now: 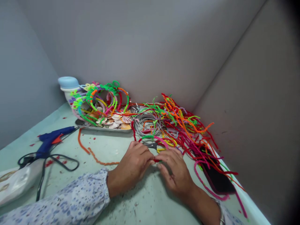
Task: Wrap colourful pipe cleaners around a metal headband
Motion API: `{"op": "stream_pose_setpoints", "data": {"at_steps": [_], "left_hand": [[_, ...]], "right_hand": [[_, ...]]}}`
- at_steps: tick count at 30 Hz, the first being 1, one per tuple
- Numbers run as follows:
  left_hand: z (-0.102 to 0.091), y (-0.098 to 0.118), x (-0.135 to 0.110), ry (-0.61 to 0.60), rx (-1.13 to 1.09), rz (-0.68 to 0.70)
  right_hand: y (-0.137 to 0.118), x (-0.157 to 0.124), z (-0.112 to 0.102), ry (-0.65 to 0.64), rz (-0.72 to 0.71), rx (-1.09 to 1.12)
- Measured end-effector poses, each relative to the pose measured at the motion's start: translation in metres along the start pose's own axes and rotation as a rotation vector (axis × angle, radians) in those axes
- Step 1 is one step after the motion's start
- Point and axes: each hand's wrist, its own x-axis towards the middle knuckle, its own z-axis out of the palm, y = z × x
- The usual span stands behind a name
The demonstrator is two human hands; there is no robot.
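Near the front middle of the table my left hand (138,161) is closed, pinching a red pipe cleaner (157,161) between thumb and fingertips. My right hand (174,172) meets it from the other side, its fingers bent over the same red piece. Behind the hands arches a thin band wrapped in green and pink pipe cleaner (148,137), its ends hidden by my fingers. A red strand sticks up beside my left hand. Just beyond lie scissors (152,145) with dark blades, partly covered.
Finished-looking colourful headbands (103,98) stand on a metal tray (105,128) of seashells. Right of it are wire hoops (146,120) and a tangle of pipe cleaners (182,117), partly over a phone (217,175). A blue glue gun (48,142) and white-blue bottle (68,84) sit left.
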Motion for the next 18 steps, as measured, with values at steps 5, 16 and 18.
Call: {"op": "stream_pose_setpoints", "data": {"at_steps": [5, 16, 18], "left_hand": [[0.004, -0.0028, 0.0002, -0.006, 0.017, 0.0], [0.0044, -0.0005, 0.0007, -0.004, -0.014, -0.03], [0.0042, 0.0002, 0.0005, 0.037, -0.001, -0.017]], "right_hand": [[0.0025, 0.0004, 0.0033, 0.012, -0.017, -0.031], [-0.0014, 0.0028, 0.0036, 0.003, 0.005, -0.08], [0.0, 0.0021, 0.0032, 0.007, 0.017, -0.075]]}}
